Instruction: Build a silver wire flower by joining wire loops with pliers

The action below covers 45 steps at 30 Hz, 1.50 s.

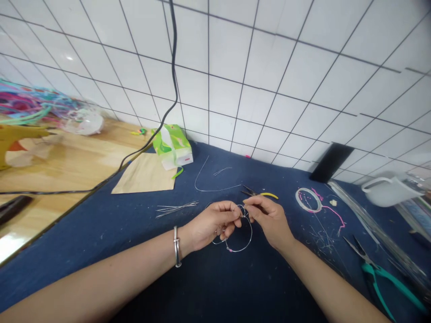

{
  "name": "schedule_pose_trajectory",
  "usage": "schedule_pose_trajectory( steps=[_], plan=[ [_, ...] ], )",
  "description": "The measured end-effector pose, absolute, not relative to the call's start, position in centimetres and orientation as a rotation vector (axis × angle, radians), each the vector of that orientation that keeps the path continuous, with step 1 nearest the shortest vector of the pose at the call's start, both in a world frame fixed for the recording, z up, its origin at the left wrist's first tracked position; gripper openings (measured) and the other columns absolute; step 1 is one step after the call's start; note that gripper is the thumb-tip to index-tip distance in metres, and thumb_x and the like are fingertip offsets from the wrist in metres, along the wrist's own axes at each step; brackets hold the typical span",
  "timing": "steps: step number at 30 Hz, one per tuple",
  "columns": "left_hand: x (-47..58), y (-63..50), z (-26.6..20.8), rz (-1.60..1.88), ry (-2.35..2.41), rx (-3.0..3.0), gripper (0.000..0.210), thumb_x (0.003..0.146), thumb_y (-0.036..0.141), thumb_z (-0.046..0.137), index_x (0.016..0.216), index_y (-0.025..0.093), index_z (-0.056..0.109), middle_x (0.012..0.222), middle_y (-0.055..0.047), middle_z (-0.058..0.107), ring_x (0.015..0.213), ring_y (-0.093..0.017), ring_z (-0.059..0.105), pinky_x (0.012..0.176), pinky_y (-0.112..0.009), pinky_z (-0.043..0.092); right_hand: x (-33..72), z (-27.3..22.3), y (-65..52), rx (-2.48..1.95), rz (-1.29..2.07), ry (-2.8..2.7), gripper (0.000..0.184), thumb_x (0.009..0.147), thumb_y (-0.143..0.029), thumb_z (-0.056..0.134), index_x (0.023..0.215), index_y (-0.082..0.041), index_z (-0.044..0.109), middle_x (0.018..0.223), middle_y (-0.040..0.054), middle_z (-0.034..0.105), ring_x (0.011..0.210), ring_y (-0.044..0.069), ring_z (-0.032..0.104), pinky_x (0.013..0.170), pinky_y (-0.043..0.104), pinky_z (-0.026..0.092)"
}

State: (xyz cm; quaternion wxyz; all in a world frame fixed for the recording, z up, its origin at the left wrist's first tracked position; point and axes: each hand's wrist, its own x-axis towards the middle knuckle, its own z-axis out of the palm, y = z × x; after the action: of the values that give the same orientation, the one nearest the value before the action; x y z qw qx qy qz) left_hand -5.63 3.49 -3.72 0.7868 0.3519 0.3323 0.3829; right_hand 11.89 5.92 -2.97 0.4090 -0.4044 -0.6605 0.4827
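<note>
I see the wire loop (251, 233) just below frame centre, its curve trailing toward the bottom edge; left hand (215, 223) and right hand (272, 220) (about equally near) pinch its top.

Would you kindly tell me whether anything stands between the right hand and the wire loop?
Nothing visible does: the right hand pinches at the wire loop, which the left hand holds; the yellow-handled pliers lie beyond, not between.

Bright; glare on tiled wall (225, 80), wooden tabletop (84, 150); left edge blurred, stretched.
</note>
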Motion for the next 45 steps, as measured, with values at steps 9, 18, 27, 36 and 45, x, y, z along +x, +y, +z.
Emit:
schedule_pose_trajectory(
  steps=[9, 18, 27, 36, 45],
  plan=[
    [-5.8, 3.6, -3.6, 0.929, 0.815, 0.791, 0.019, 0.078, 0.032, 0.06, 0.079, 0.014, 0.054, 0.075, -0.002, 0.06, 0.044, -0.003, 0.044, 0.039, -0.016, 0.025, 12.2, -2.7, 6.2, -0.992, 1.275, -1.791, 0.016, 0.082, -0.028, 0.056, 0.094, -0.022, 0.063, 0.083, 0.0006, 0.054, 0.059, 0.008, 0.051, 0.057, 0.025, 0.043],
    [-5.7, 3.6, -4.0, 0.943, 0.863, 0.837, 0.023, 0.077, 0.036, 0.06, 0.078, 0.014, 0.056, 0.071, -0.002, 0.059, 0.045, -0.004, 0.042, 0.041, -0.018, 0.025, 12.2, -2.4, 6.4, -0.993, 1.26, -1.764, 0.01, 0.079, -0.029, 0.058, 0.083, -0.022, 0.065, 0.087, 0.0025, 0.053, 0.066, 0.011, 0.05, 0.061, 0.027, 0.044],
    [-5.9, 3.7, -4.2, 0.949, 0.817, 0.777, 0.023, 0.08, 0.037, 0.057, 0.081, 0.014, 0.056, 0.082, -0.004, 0.06, 0.05, -0.005, 0.045, 0.044, -0.019, 0.028, 12.5, -3.1, 6.6, -1.101, 1.35, -1.682, 0.011, 0.077, -0.026, 0.058, 0.084, -0.02, 0.063, 0.07, -0.0011, 0.054, 0.06, 0.011, 0.051, 0.059, 0.026, 0.043],
    [-5.9, 3.6, -3.9, 0.941, 0.78, 0.752, 0.022, 0.08, 0.035, 0.057, 0.085, 0.014, 0.058, 0.06, 0.0, 0.052, 0.05, -0.007, 0.045, 0.047, -0.019, 0.029, 12.7, -3.2, 6.8, -1.07, 1.369, -1.682, 0.007, 0.075, -0.019, 0.056, 0.08, -0.019, 0.06, 0.068, -0.002, 0.053, 0.059, 0.01, 0.051, 0.06, 0.026, 0.043],
    [-5.8, 3.6, -3.9, 0.925, 0.841, 0.799, 0.018, 0.076, 0.03, 0.061, 0.086, 0.016, 0.056, 0.058, 0.002, 0.051, 0.048, -0.006, 0.043, 0.046, -0.019, 0.029, 12.9, -2.9, 6.7, -0.968, 1.405, -1.703, 0.009, 0.076, -0.02, 0.052, 0.078, -0.017, 0.061, 0.071, 0.0008, 0.057, 0.06, 0.012, 0.053, 0.059, 0.027, 0.044]
  ],
)
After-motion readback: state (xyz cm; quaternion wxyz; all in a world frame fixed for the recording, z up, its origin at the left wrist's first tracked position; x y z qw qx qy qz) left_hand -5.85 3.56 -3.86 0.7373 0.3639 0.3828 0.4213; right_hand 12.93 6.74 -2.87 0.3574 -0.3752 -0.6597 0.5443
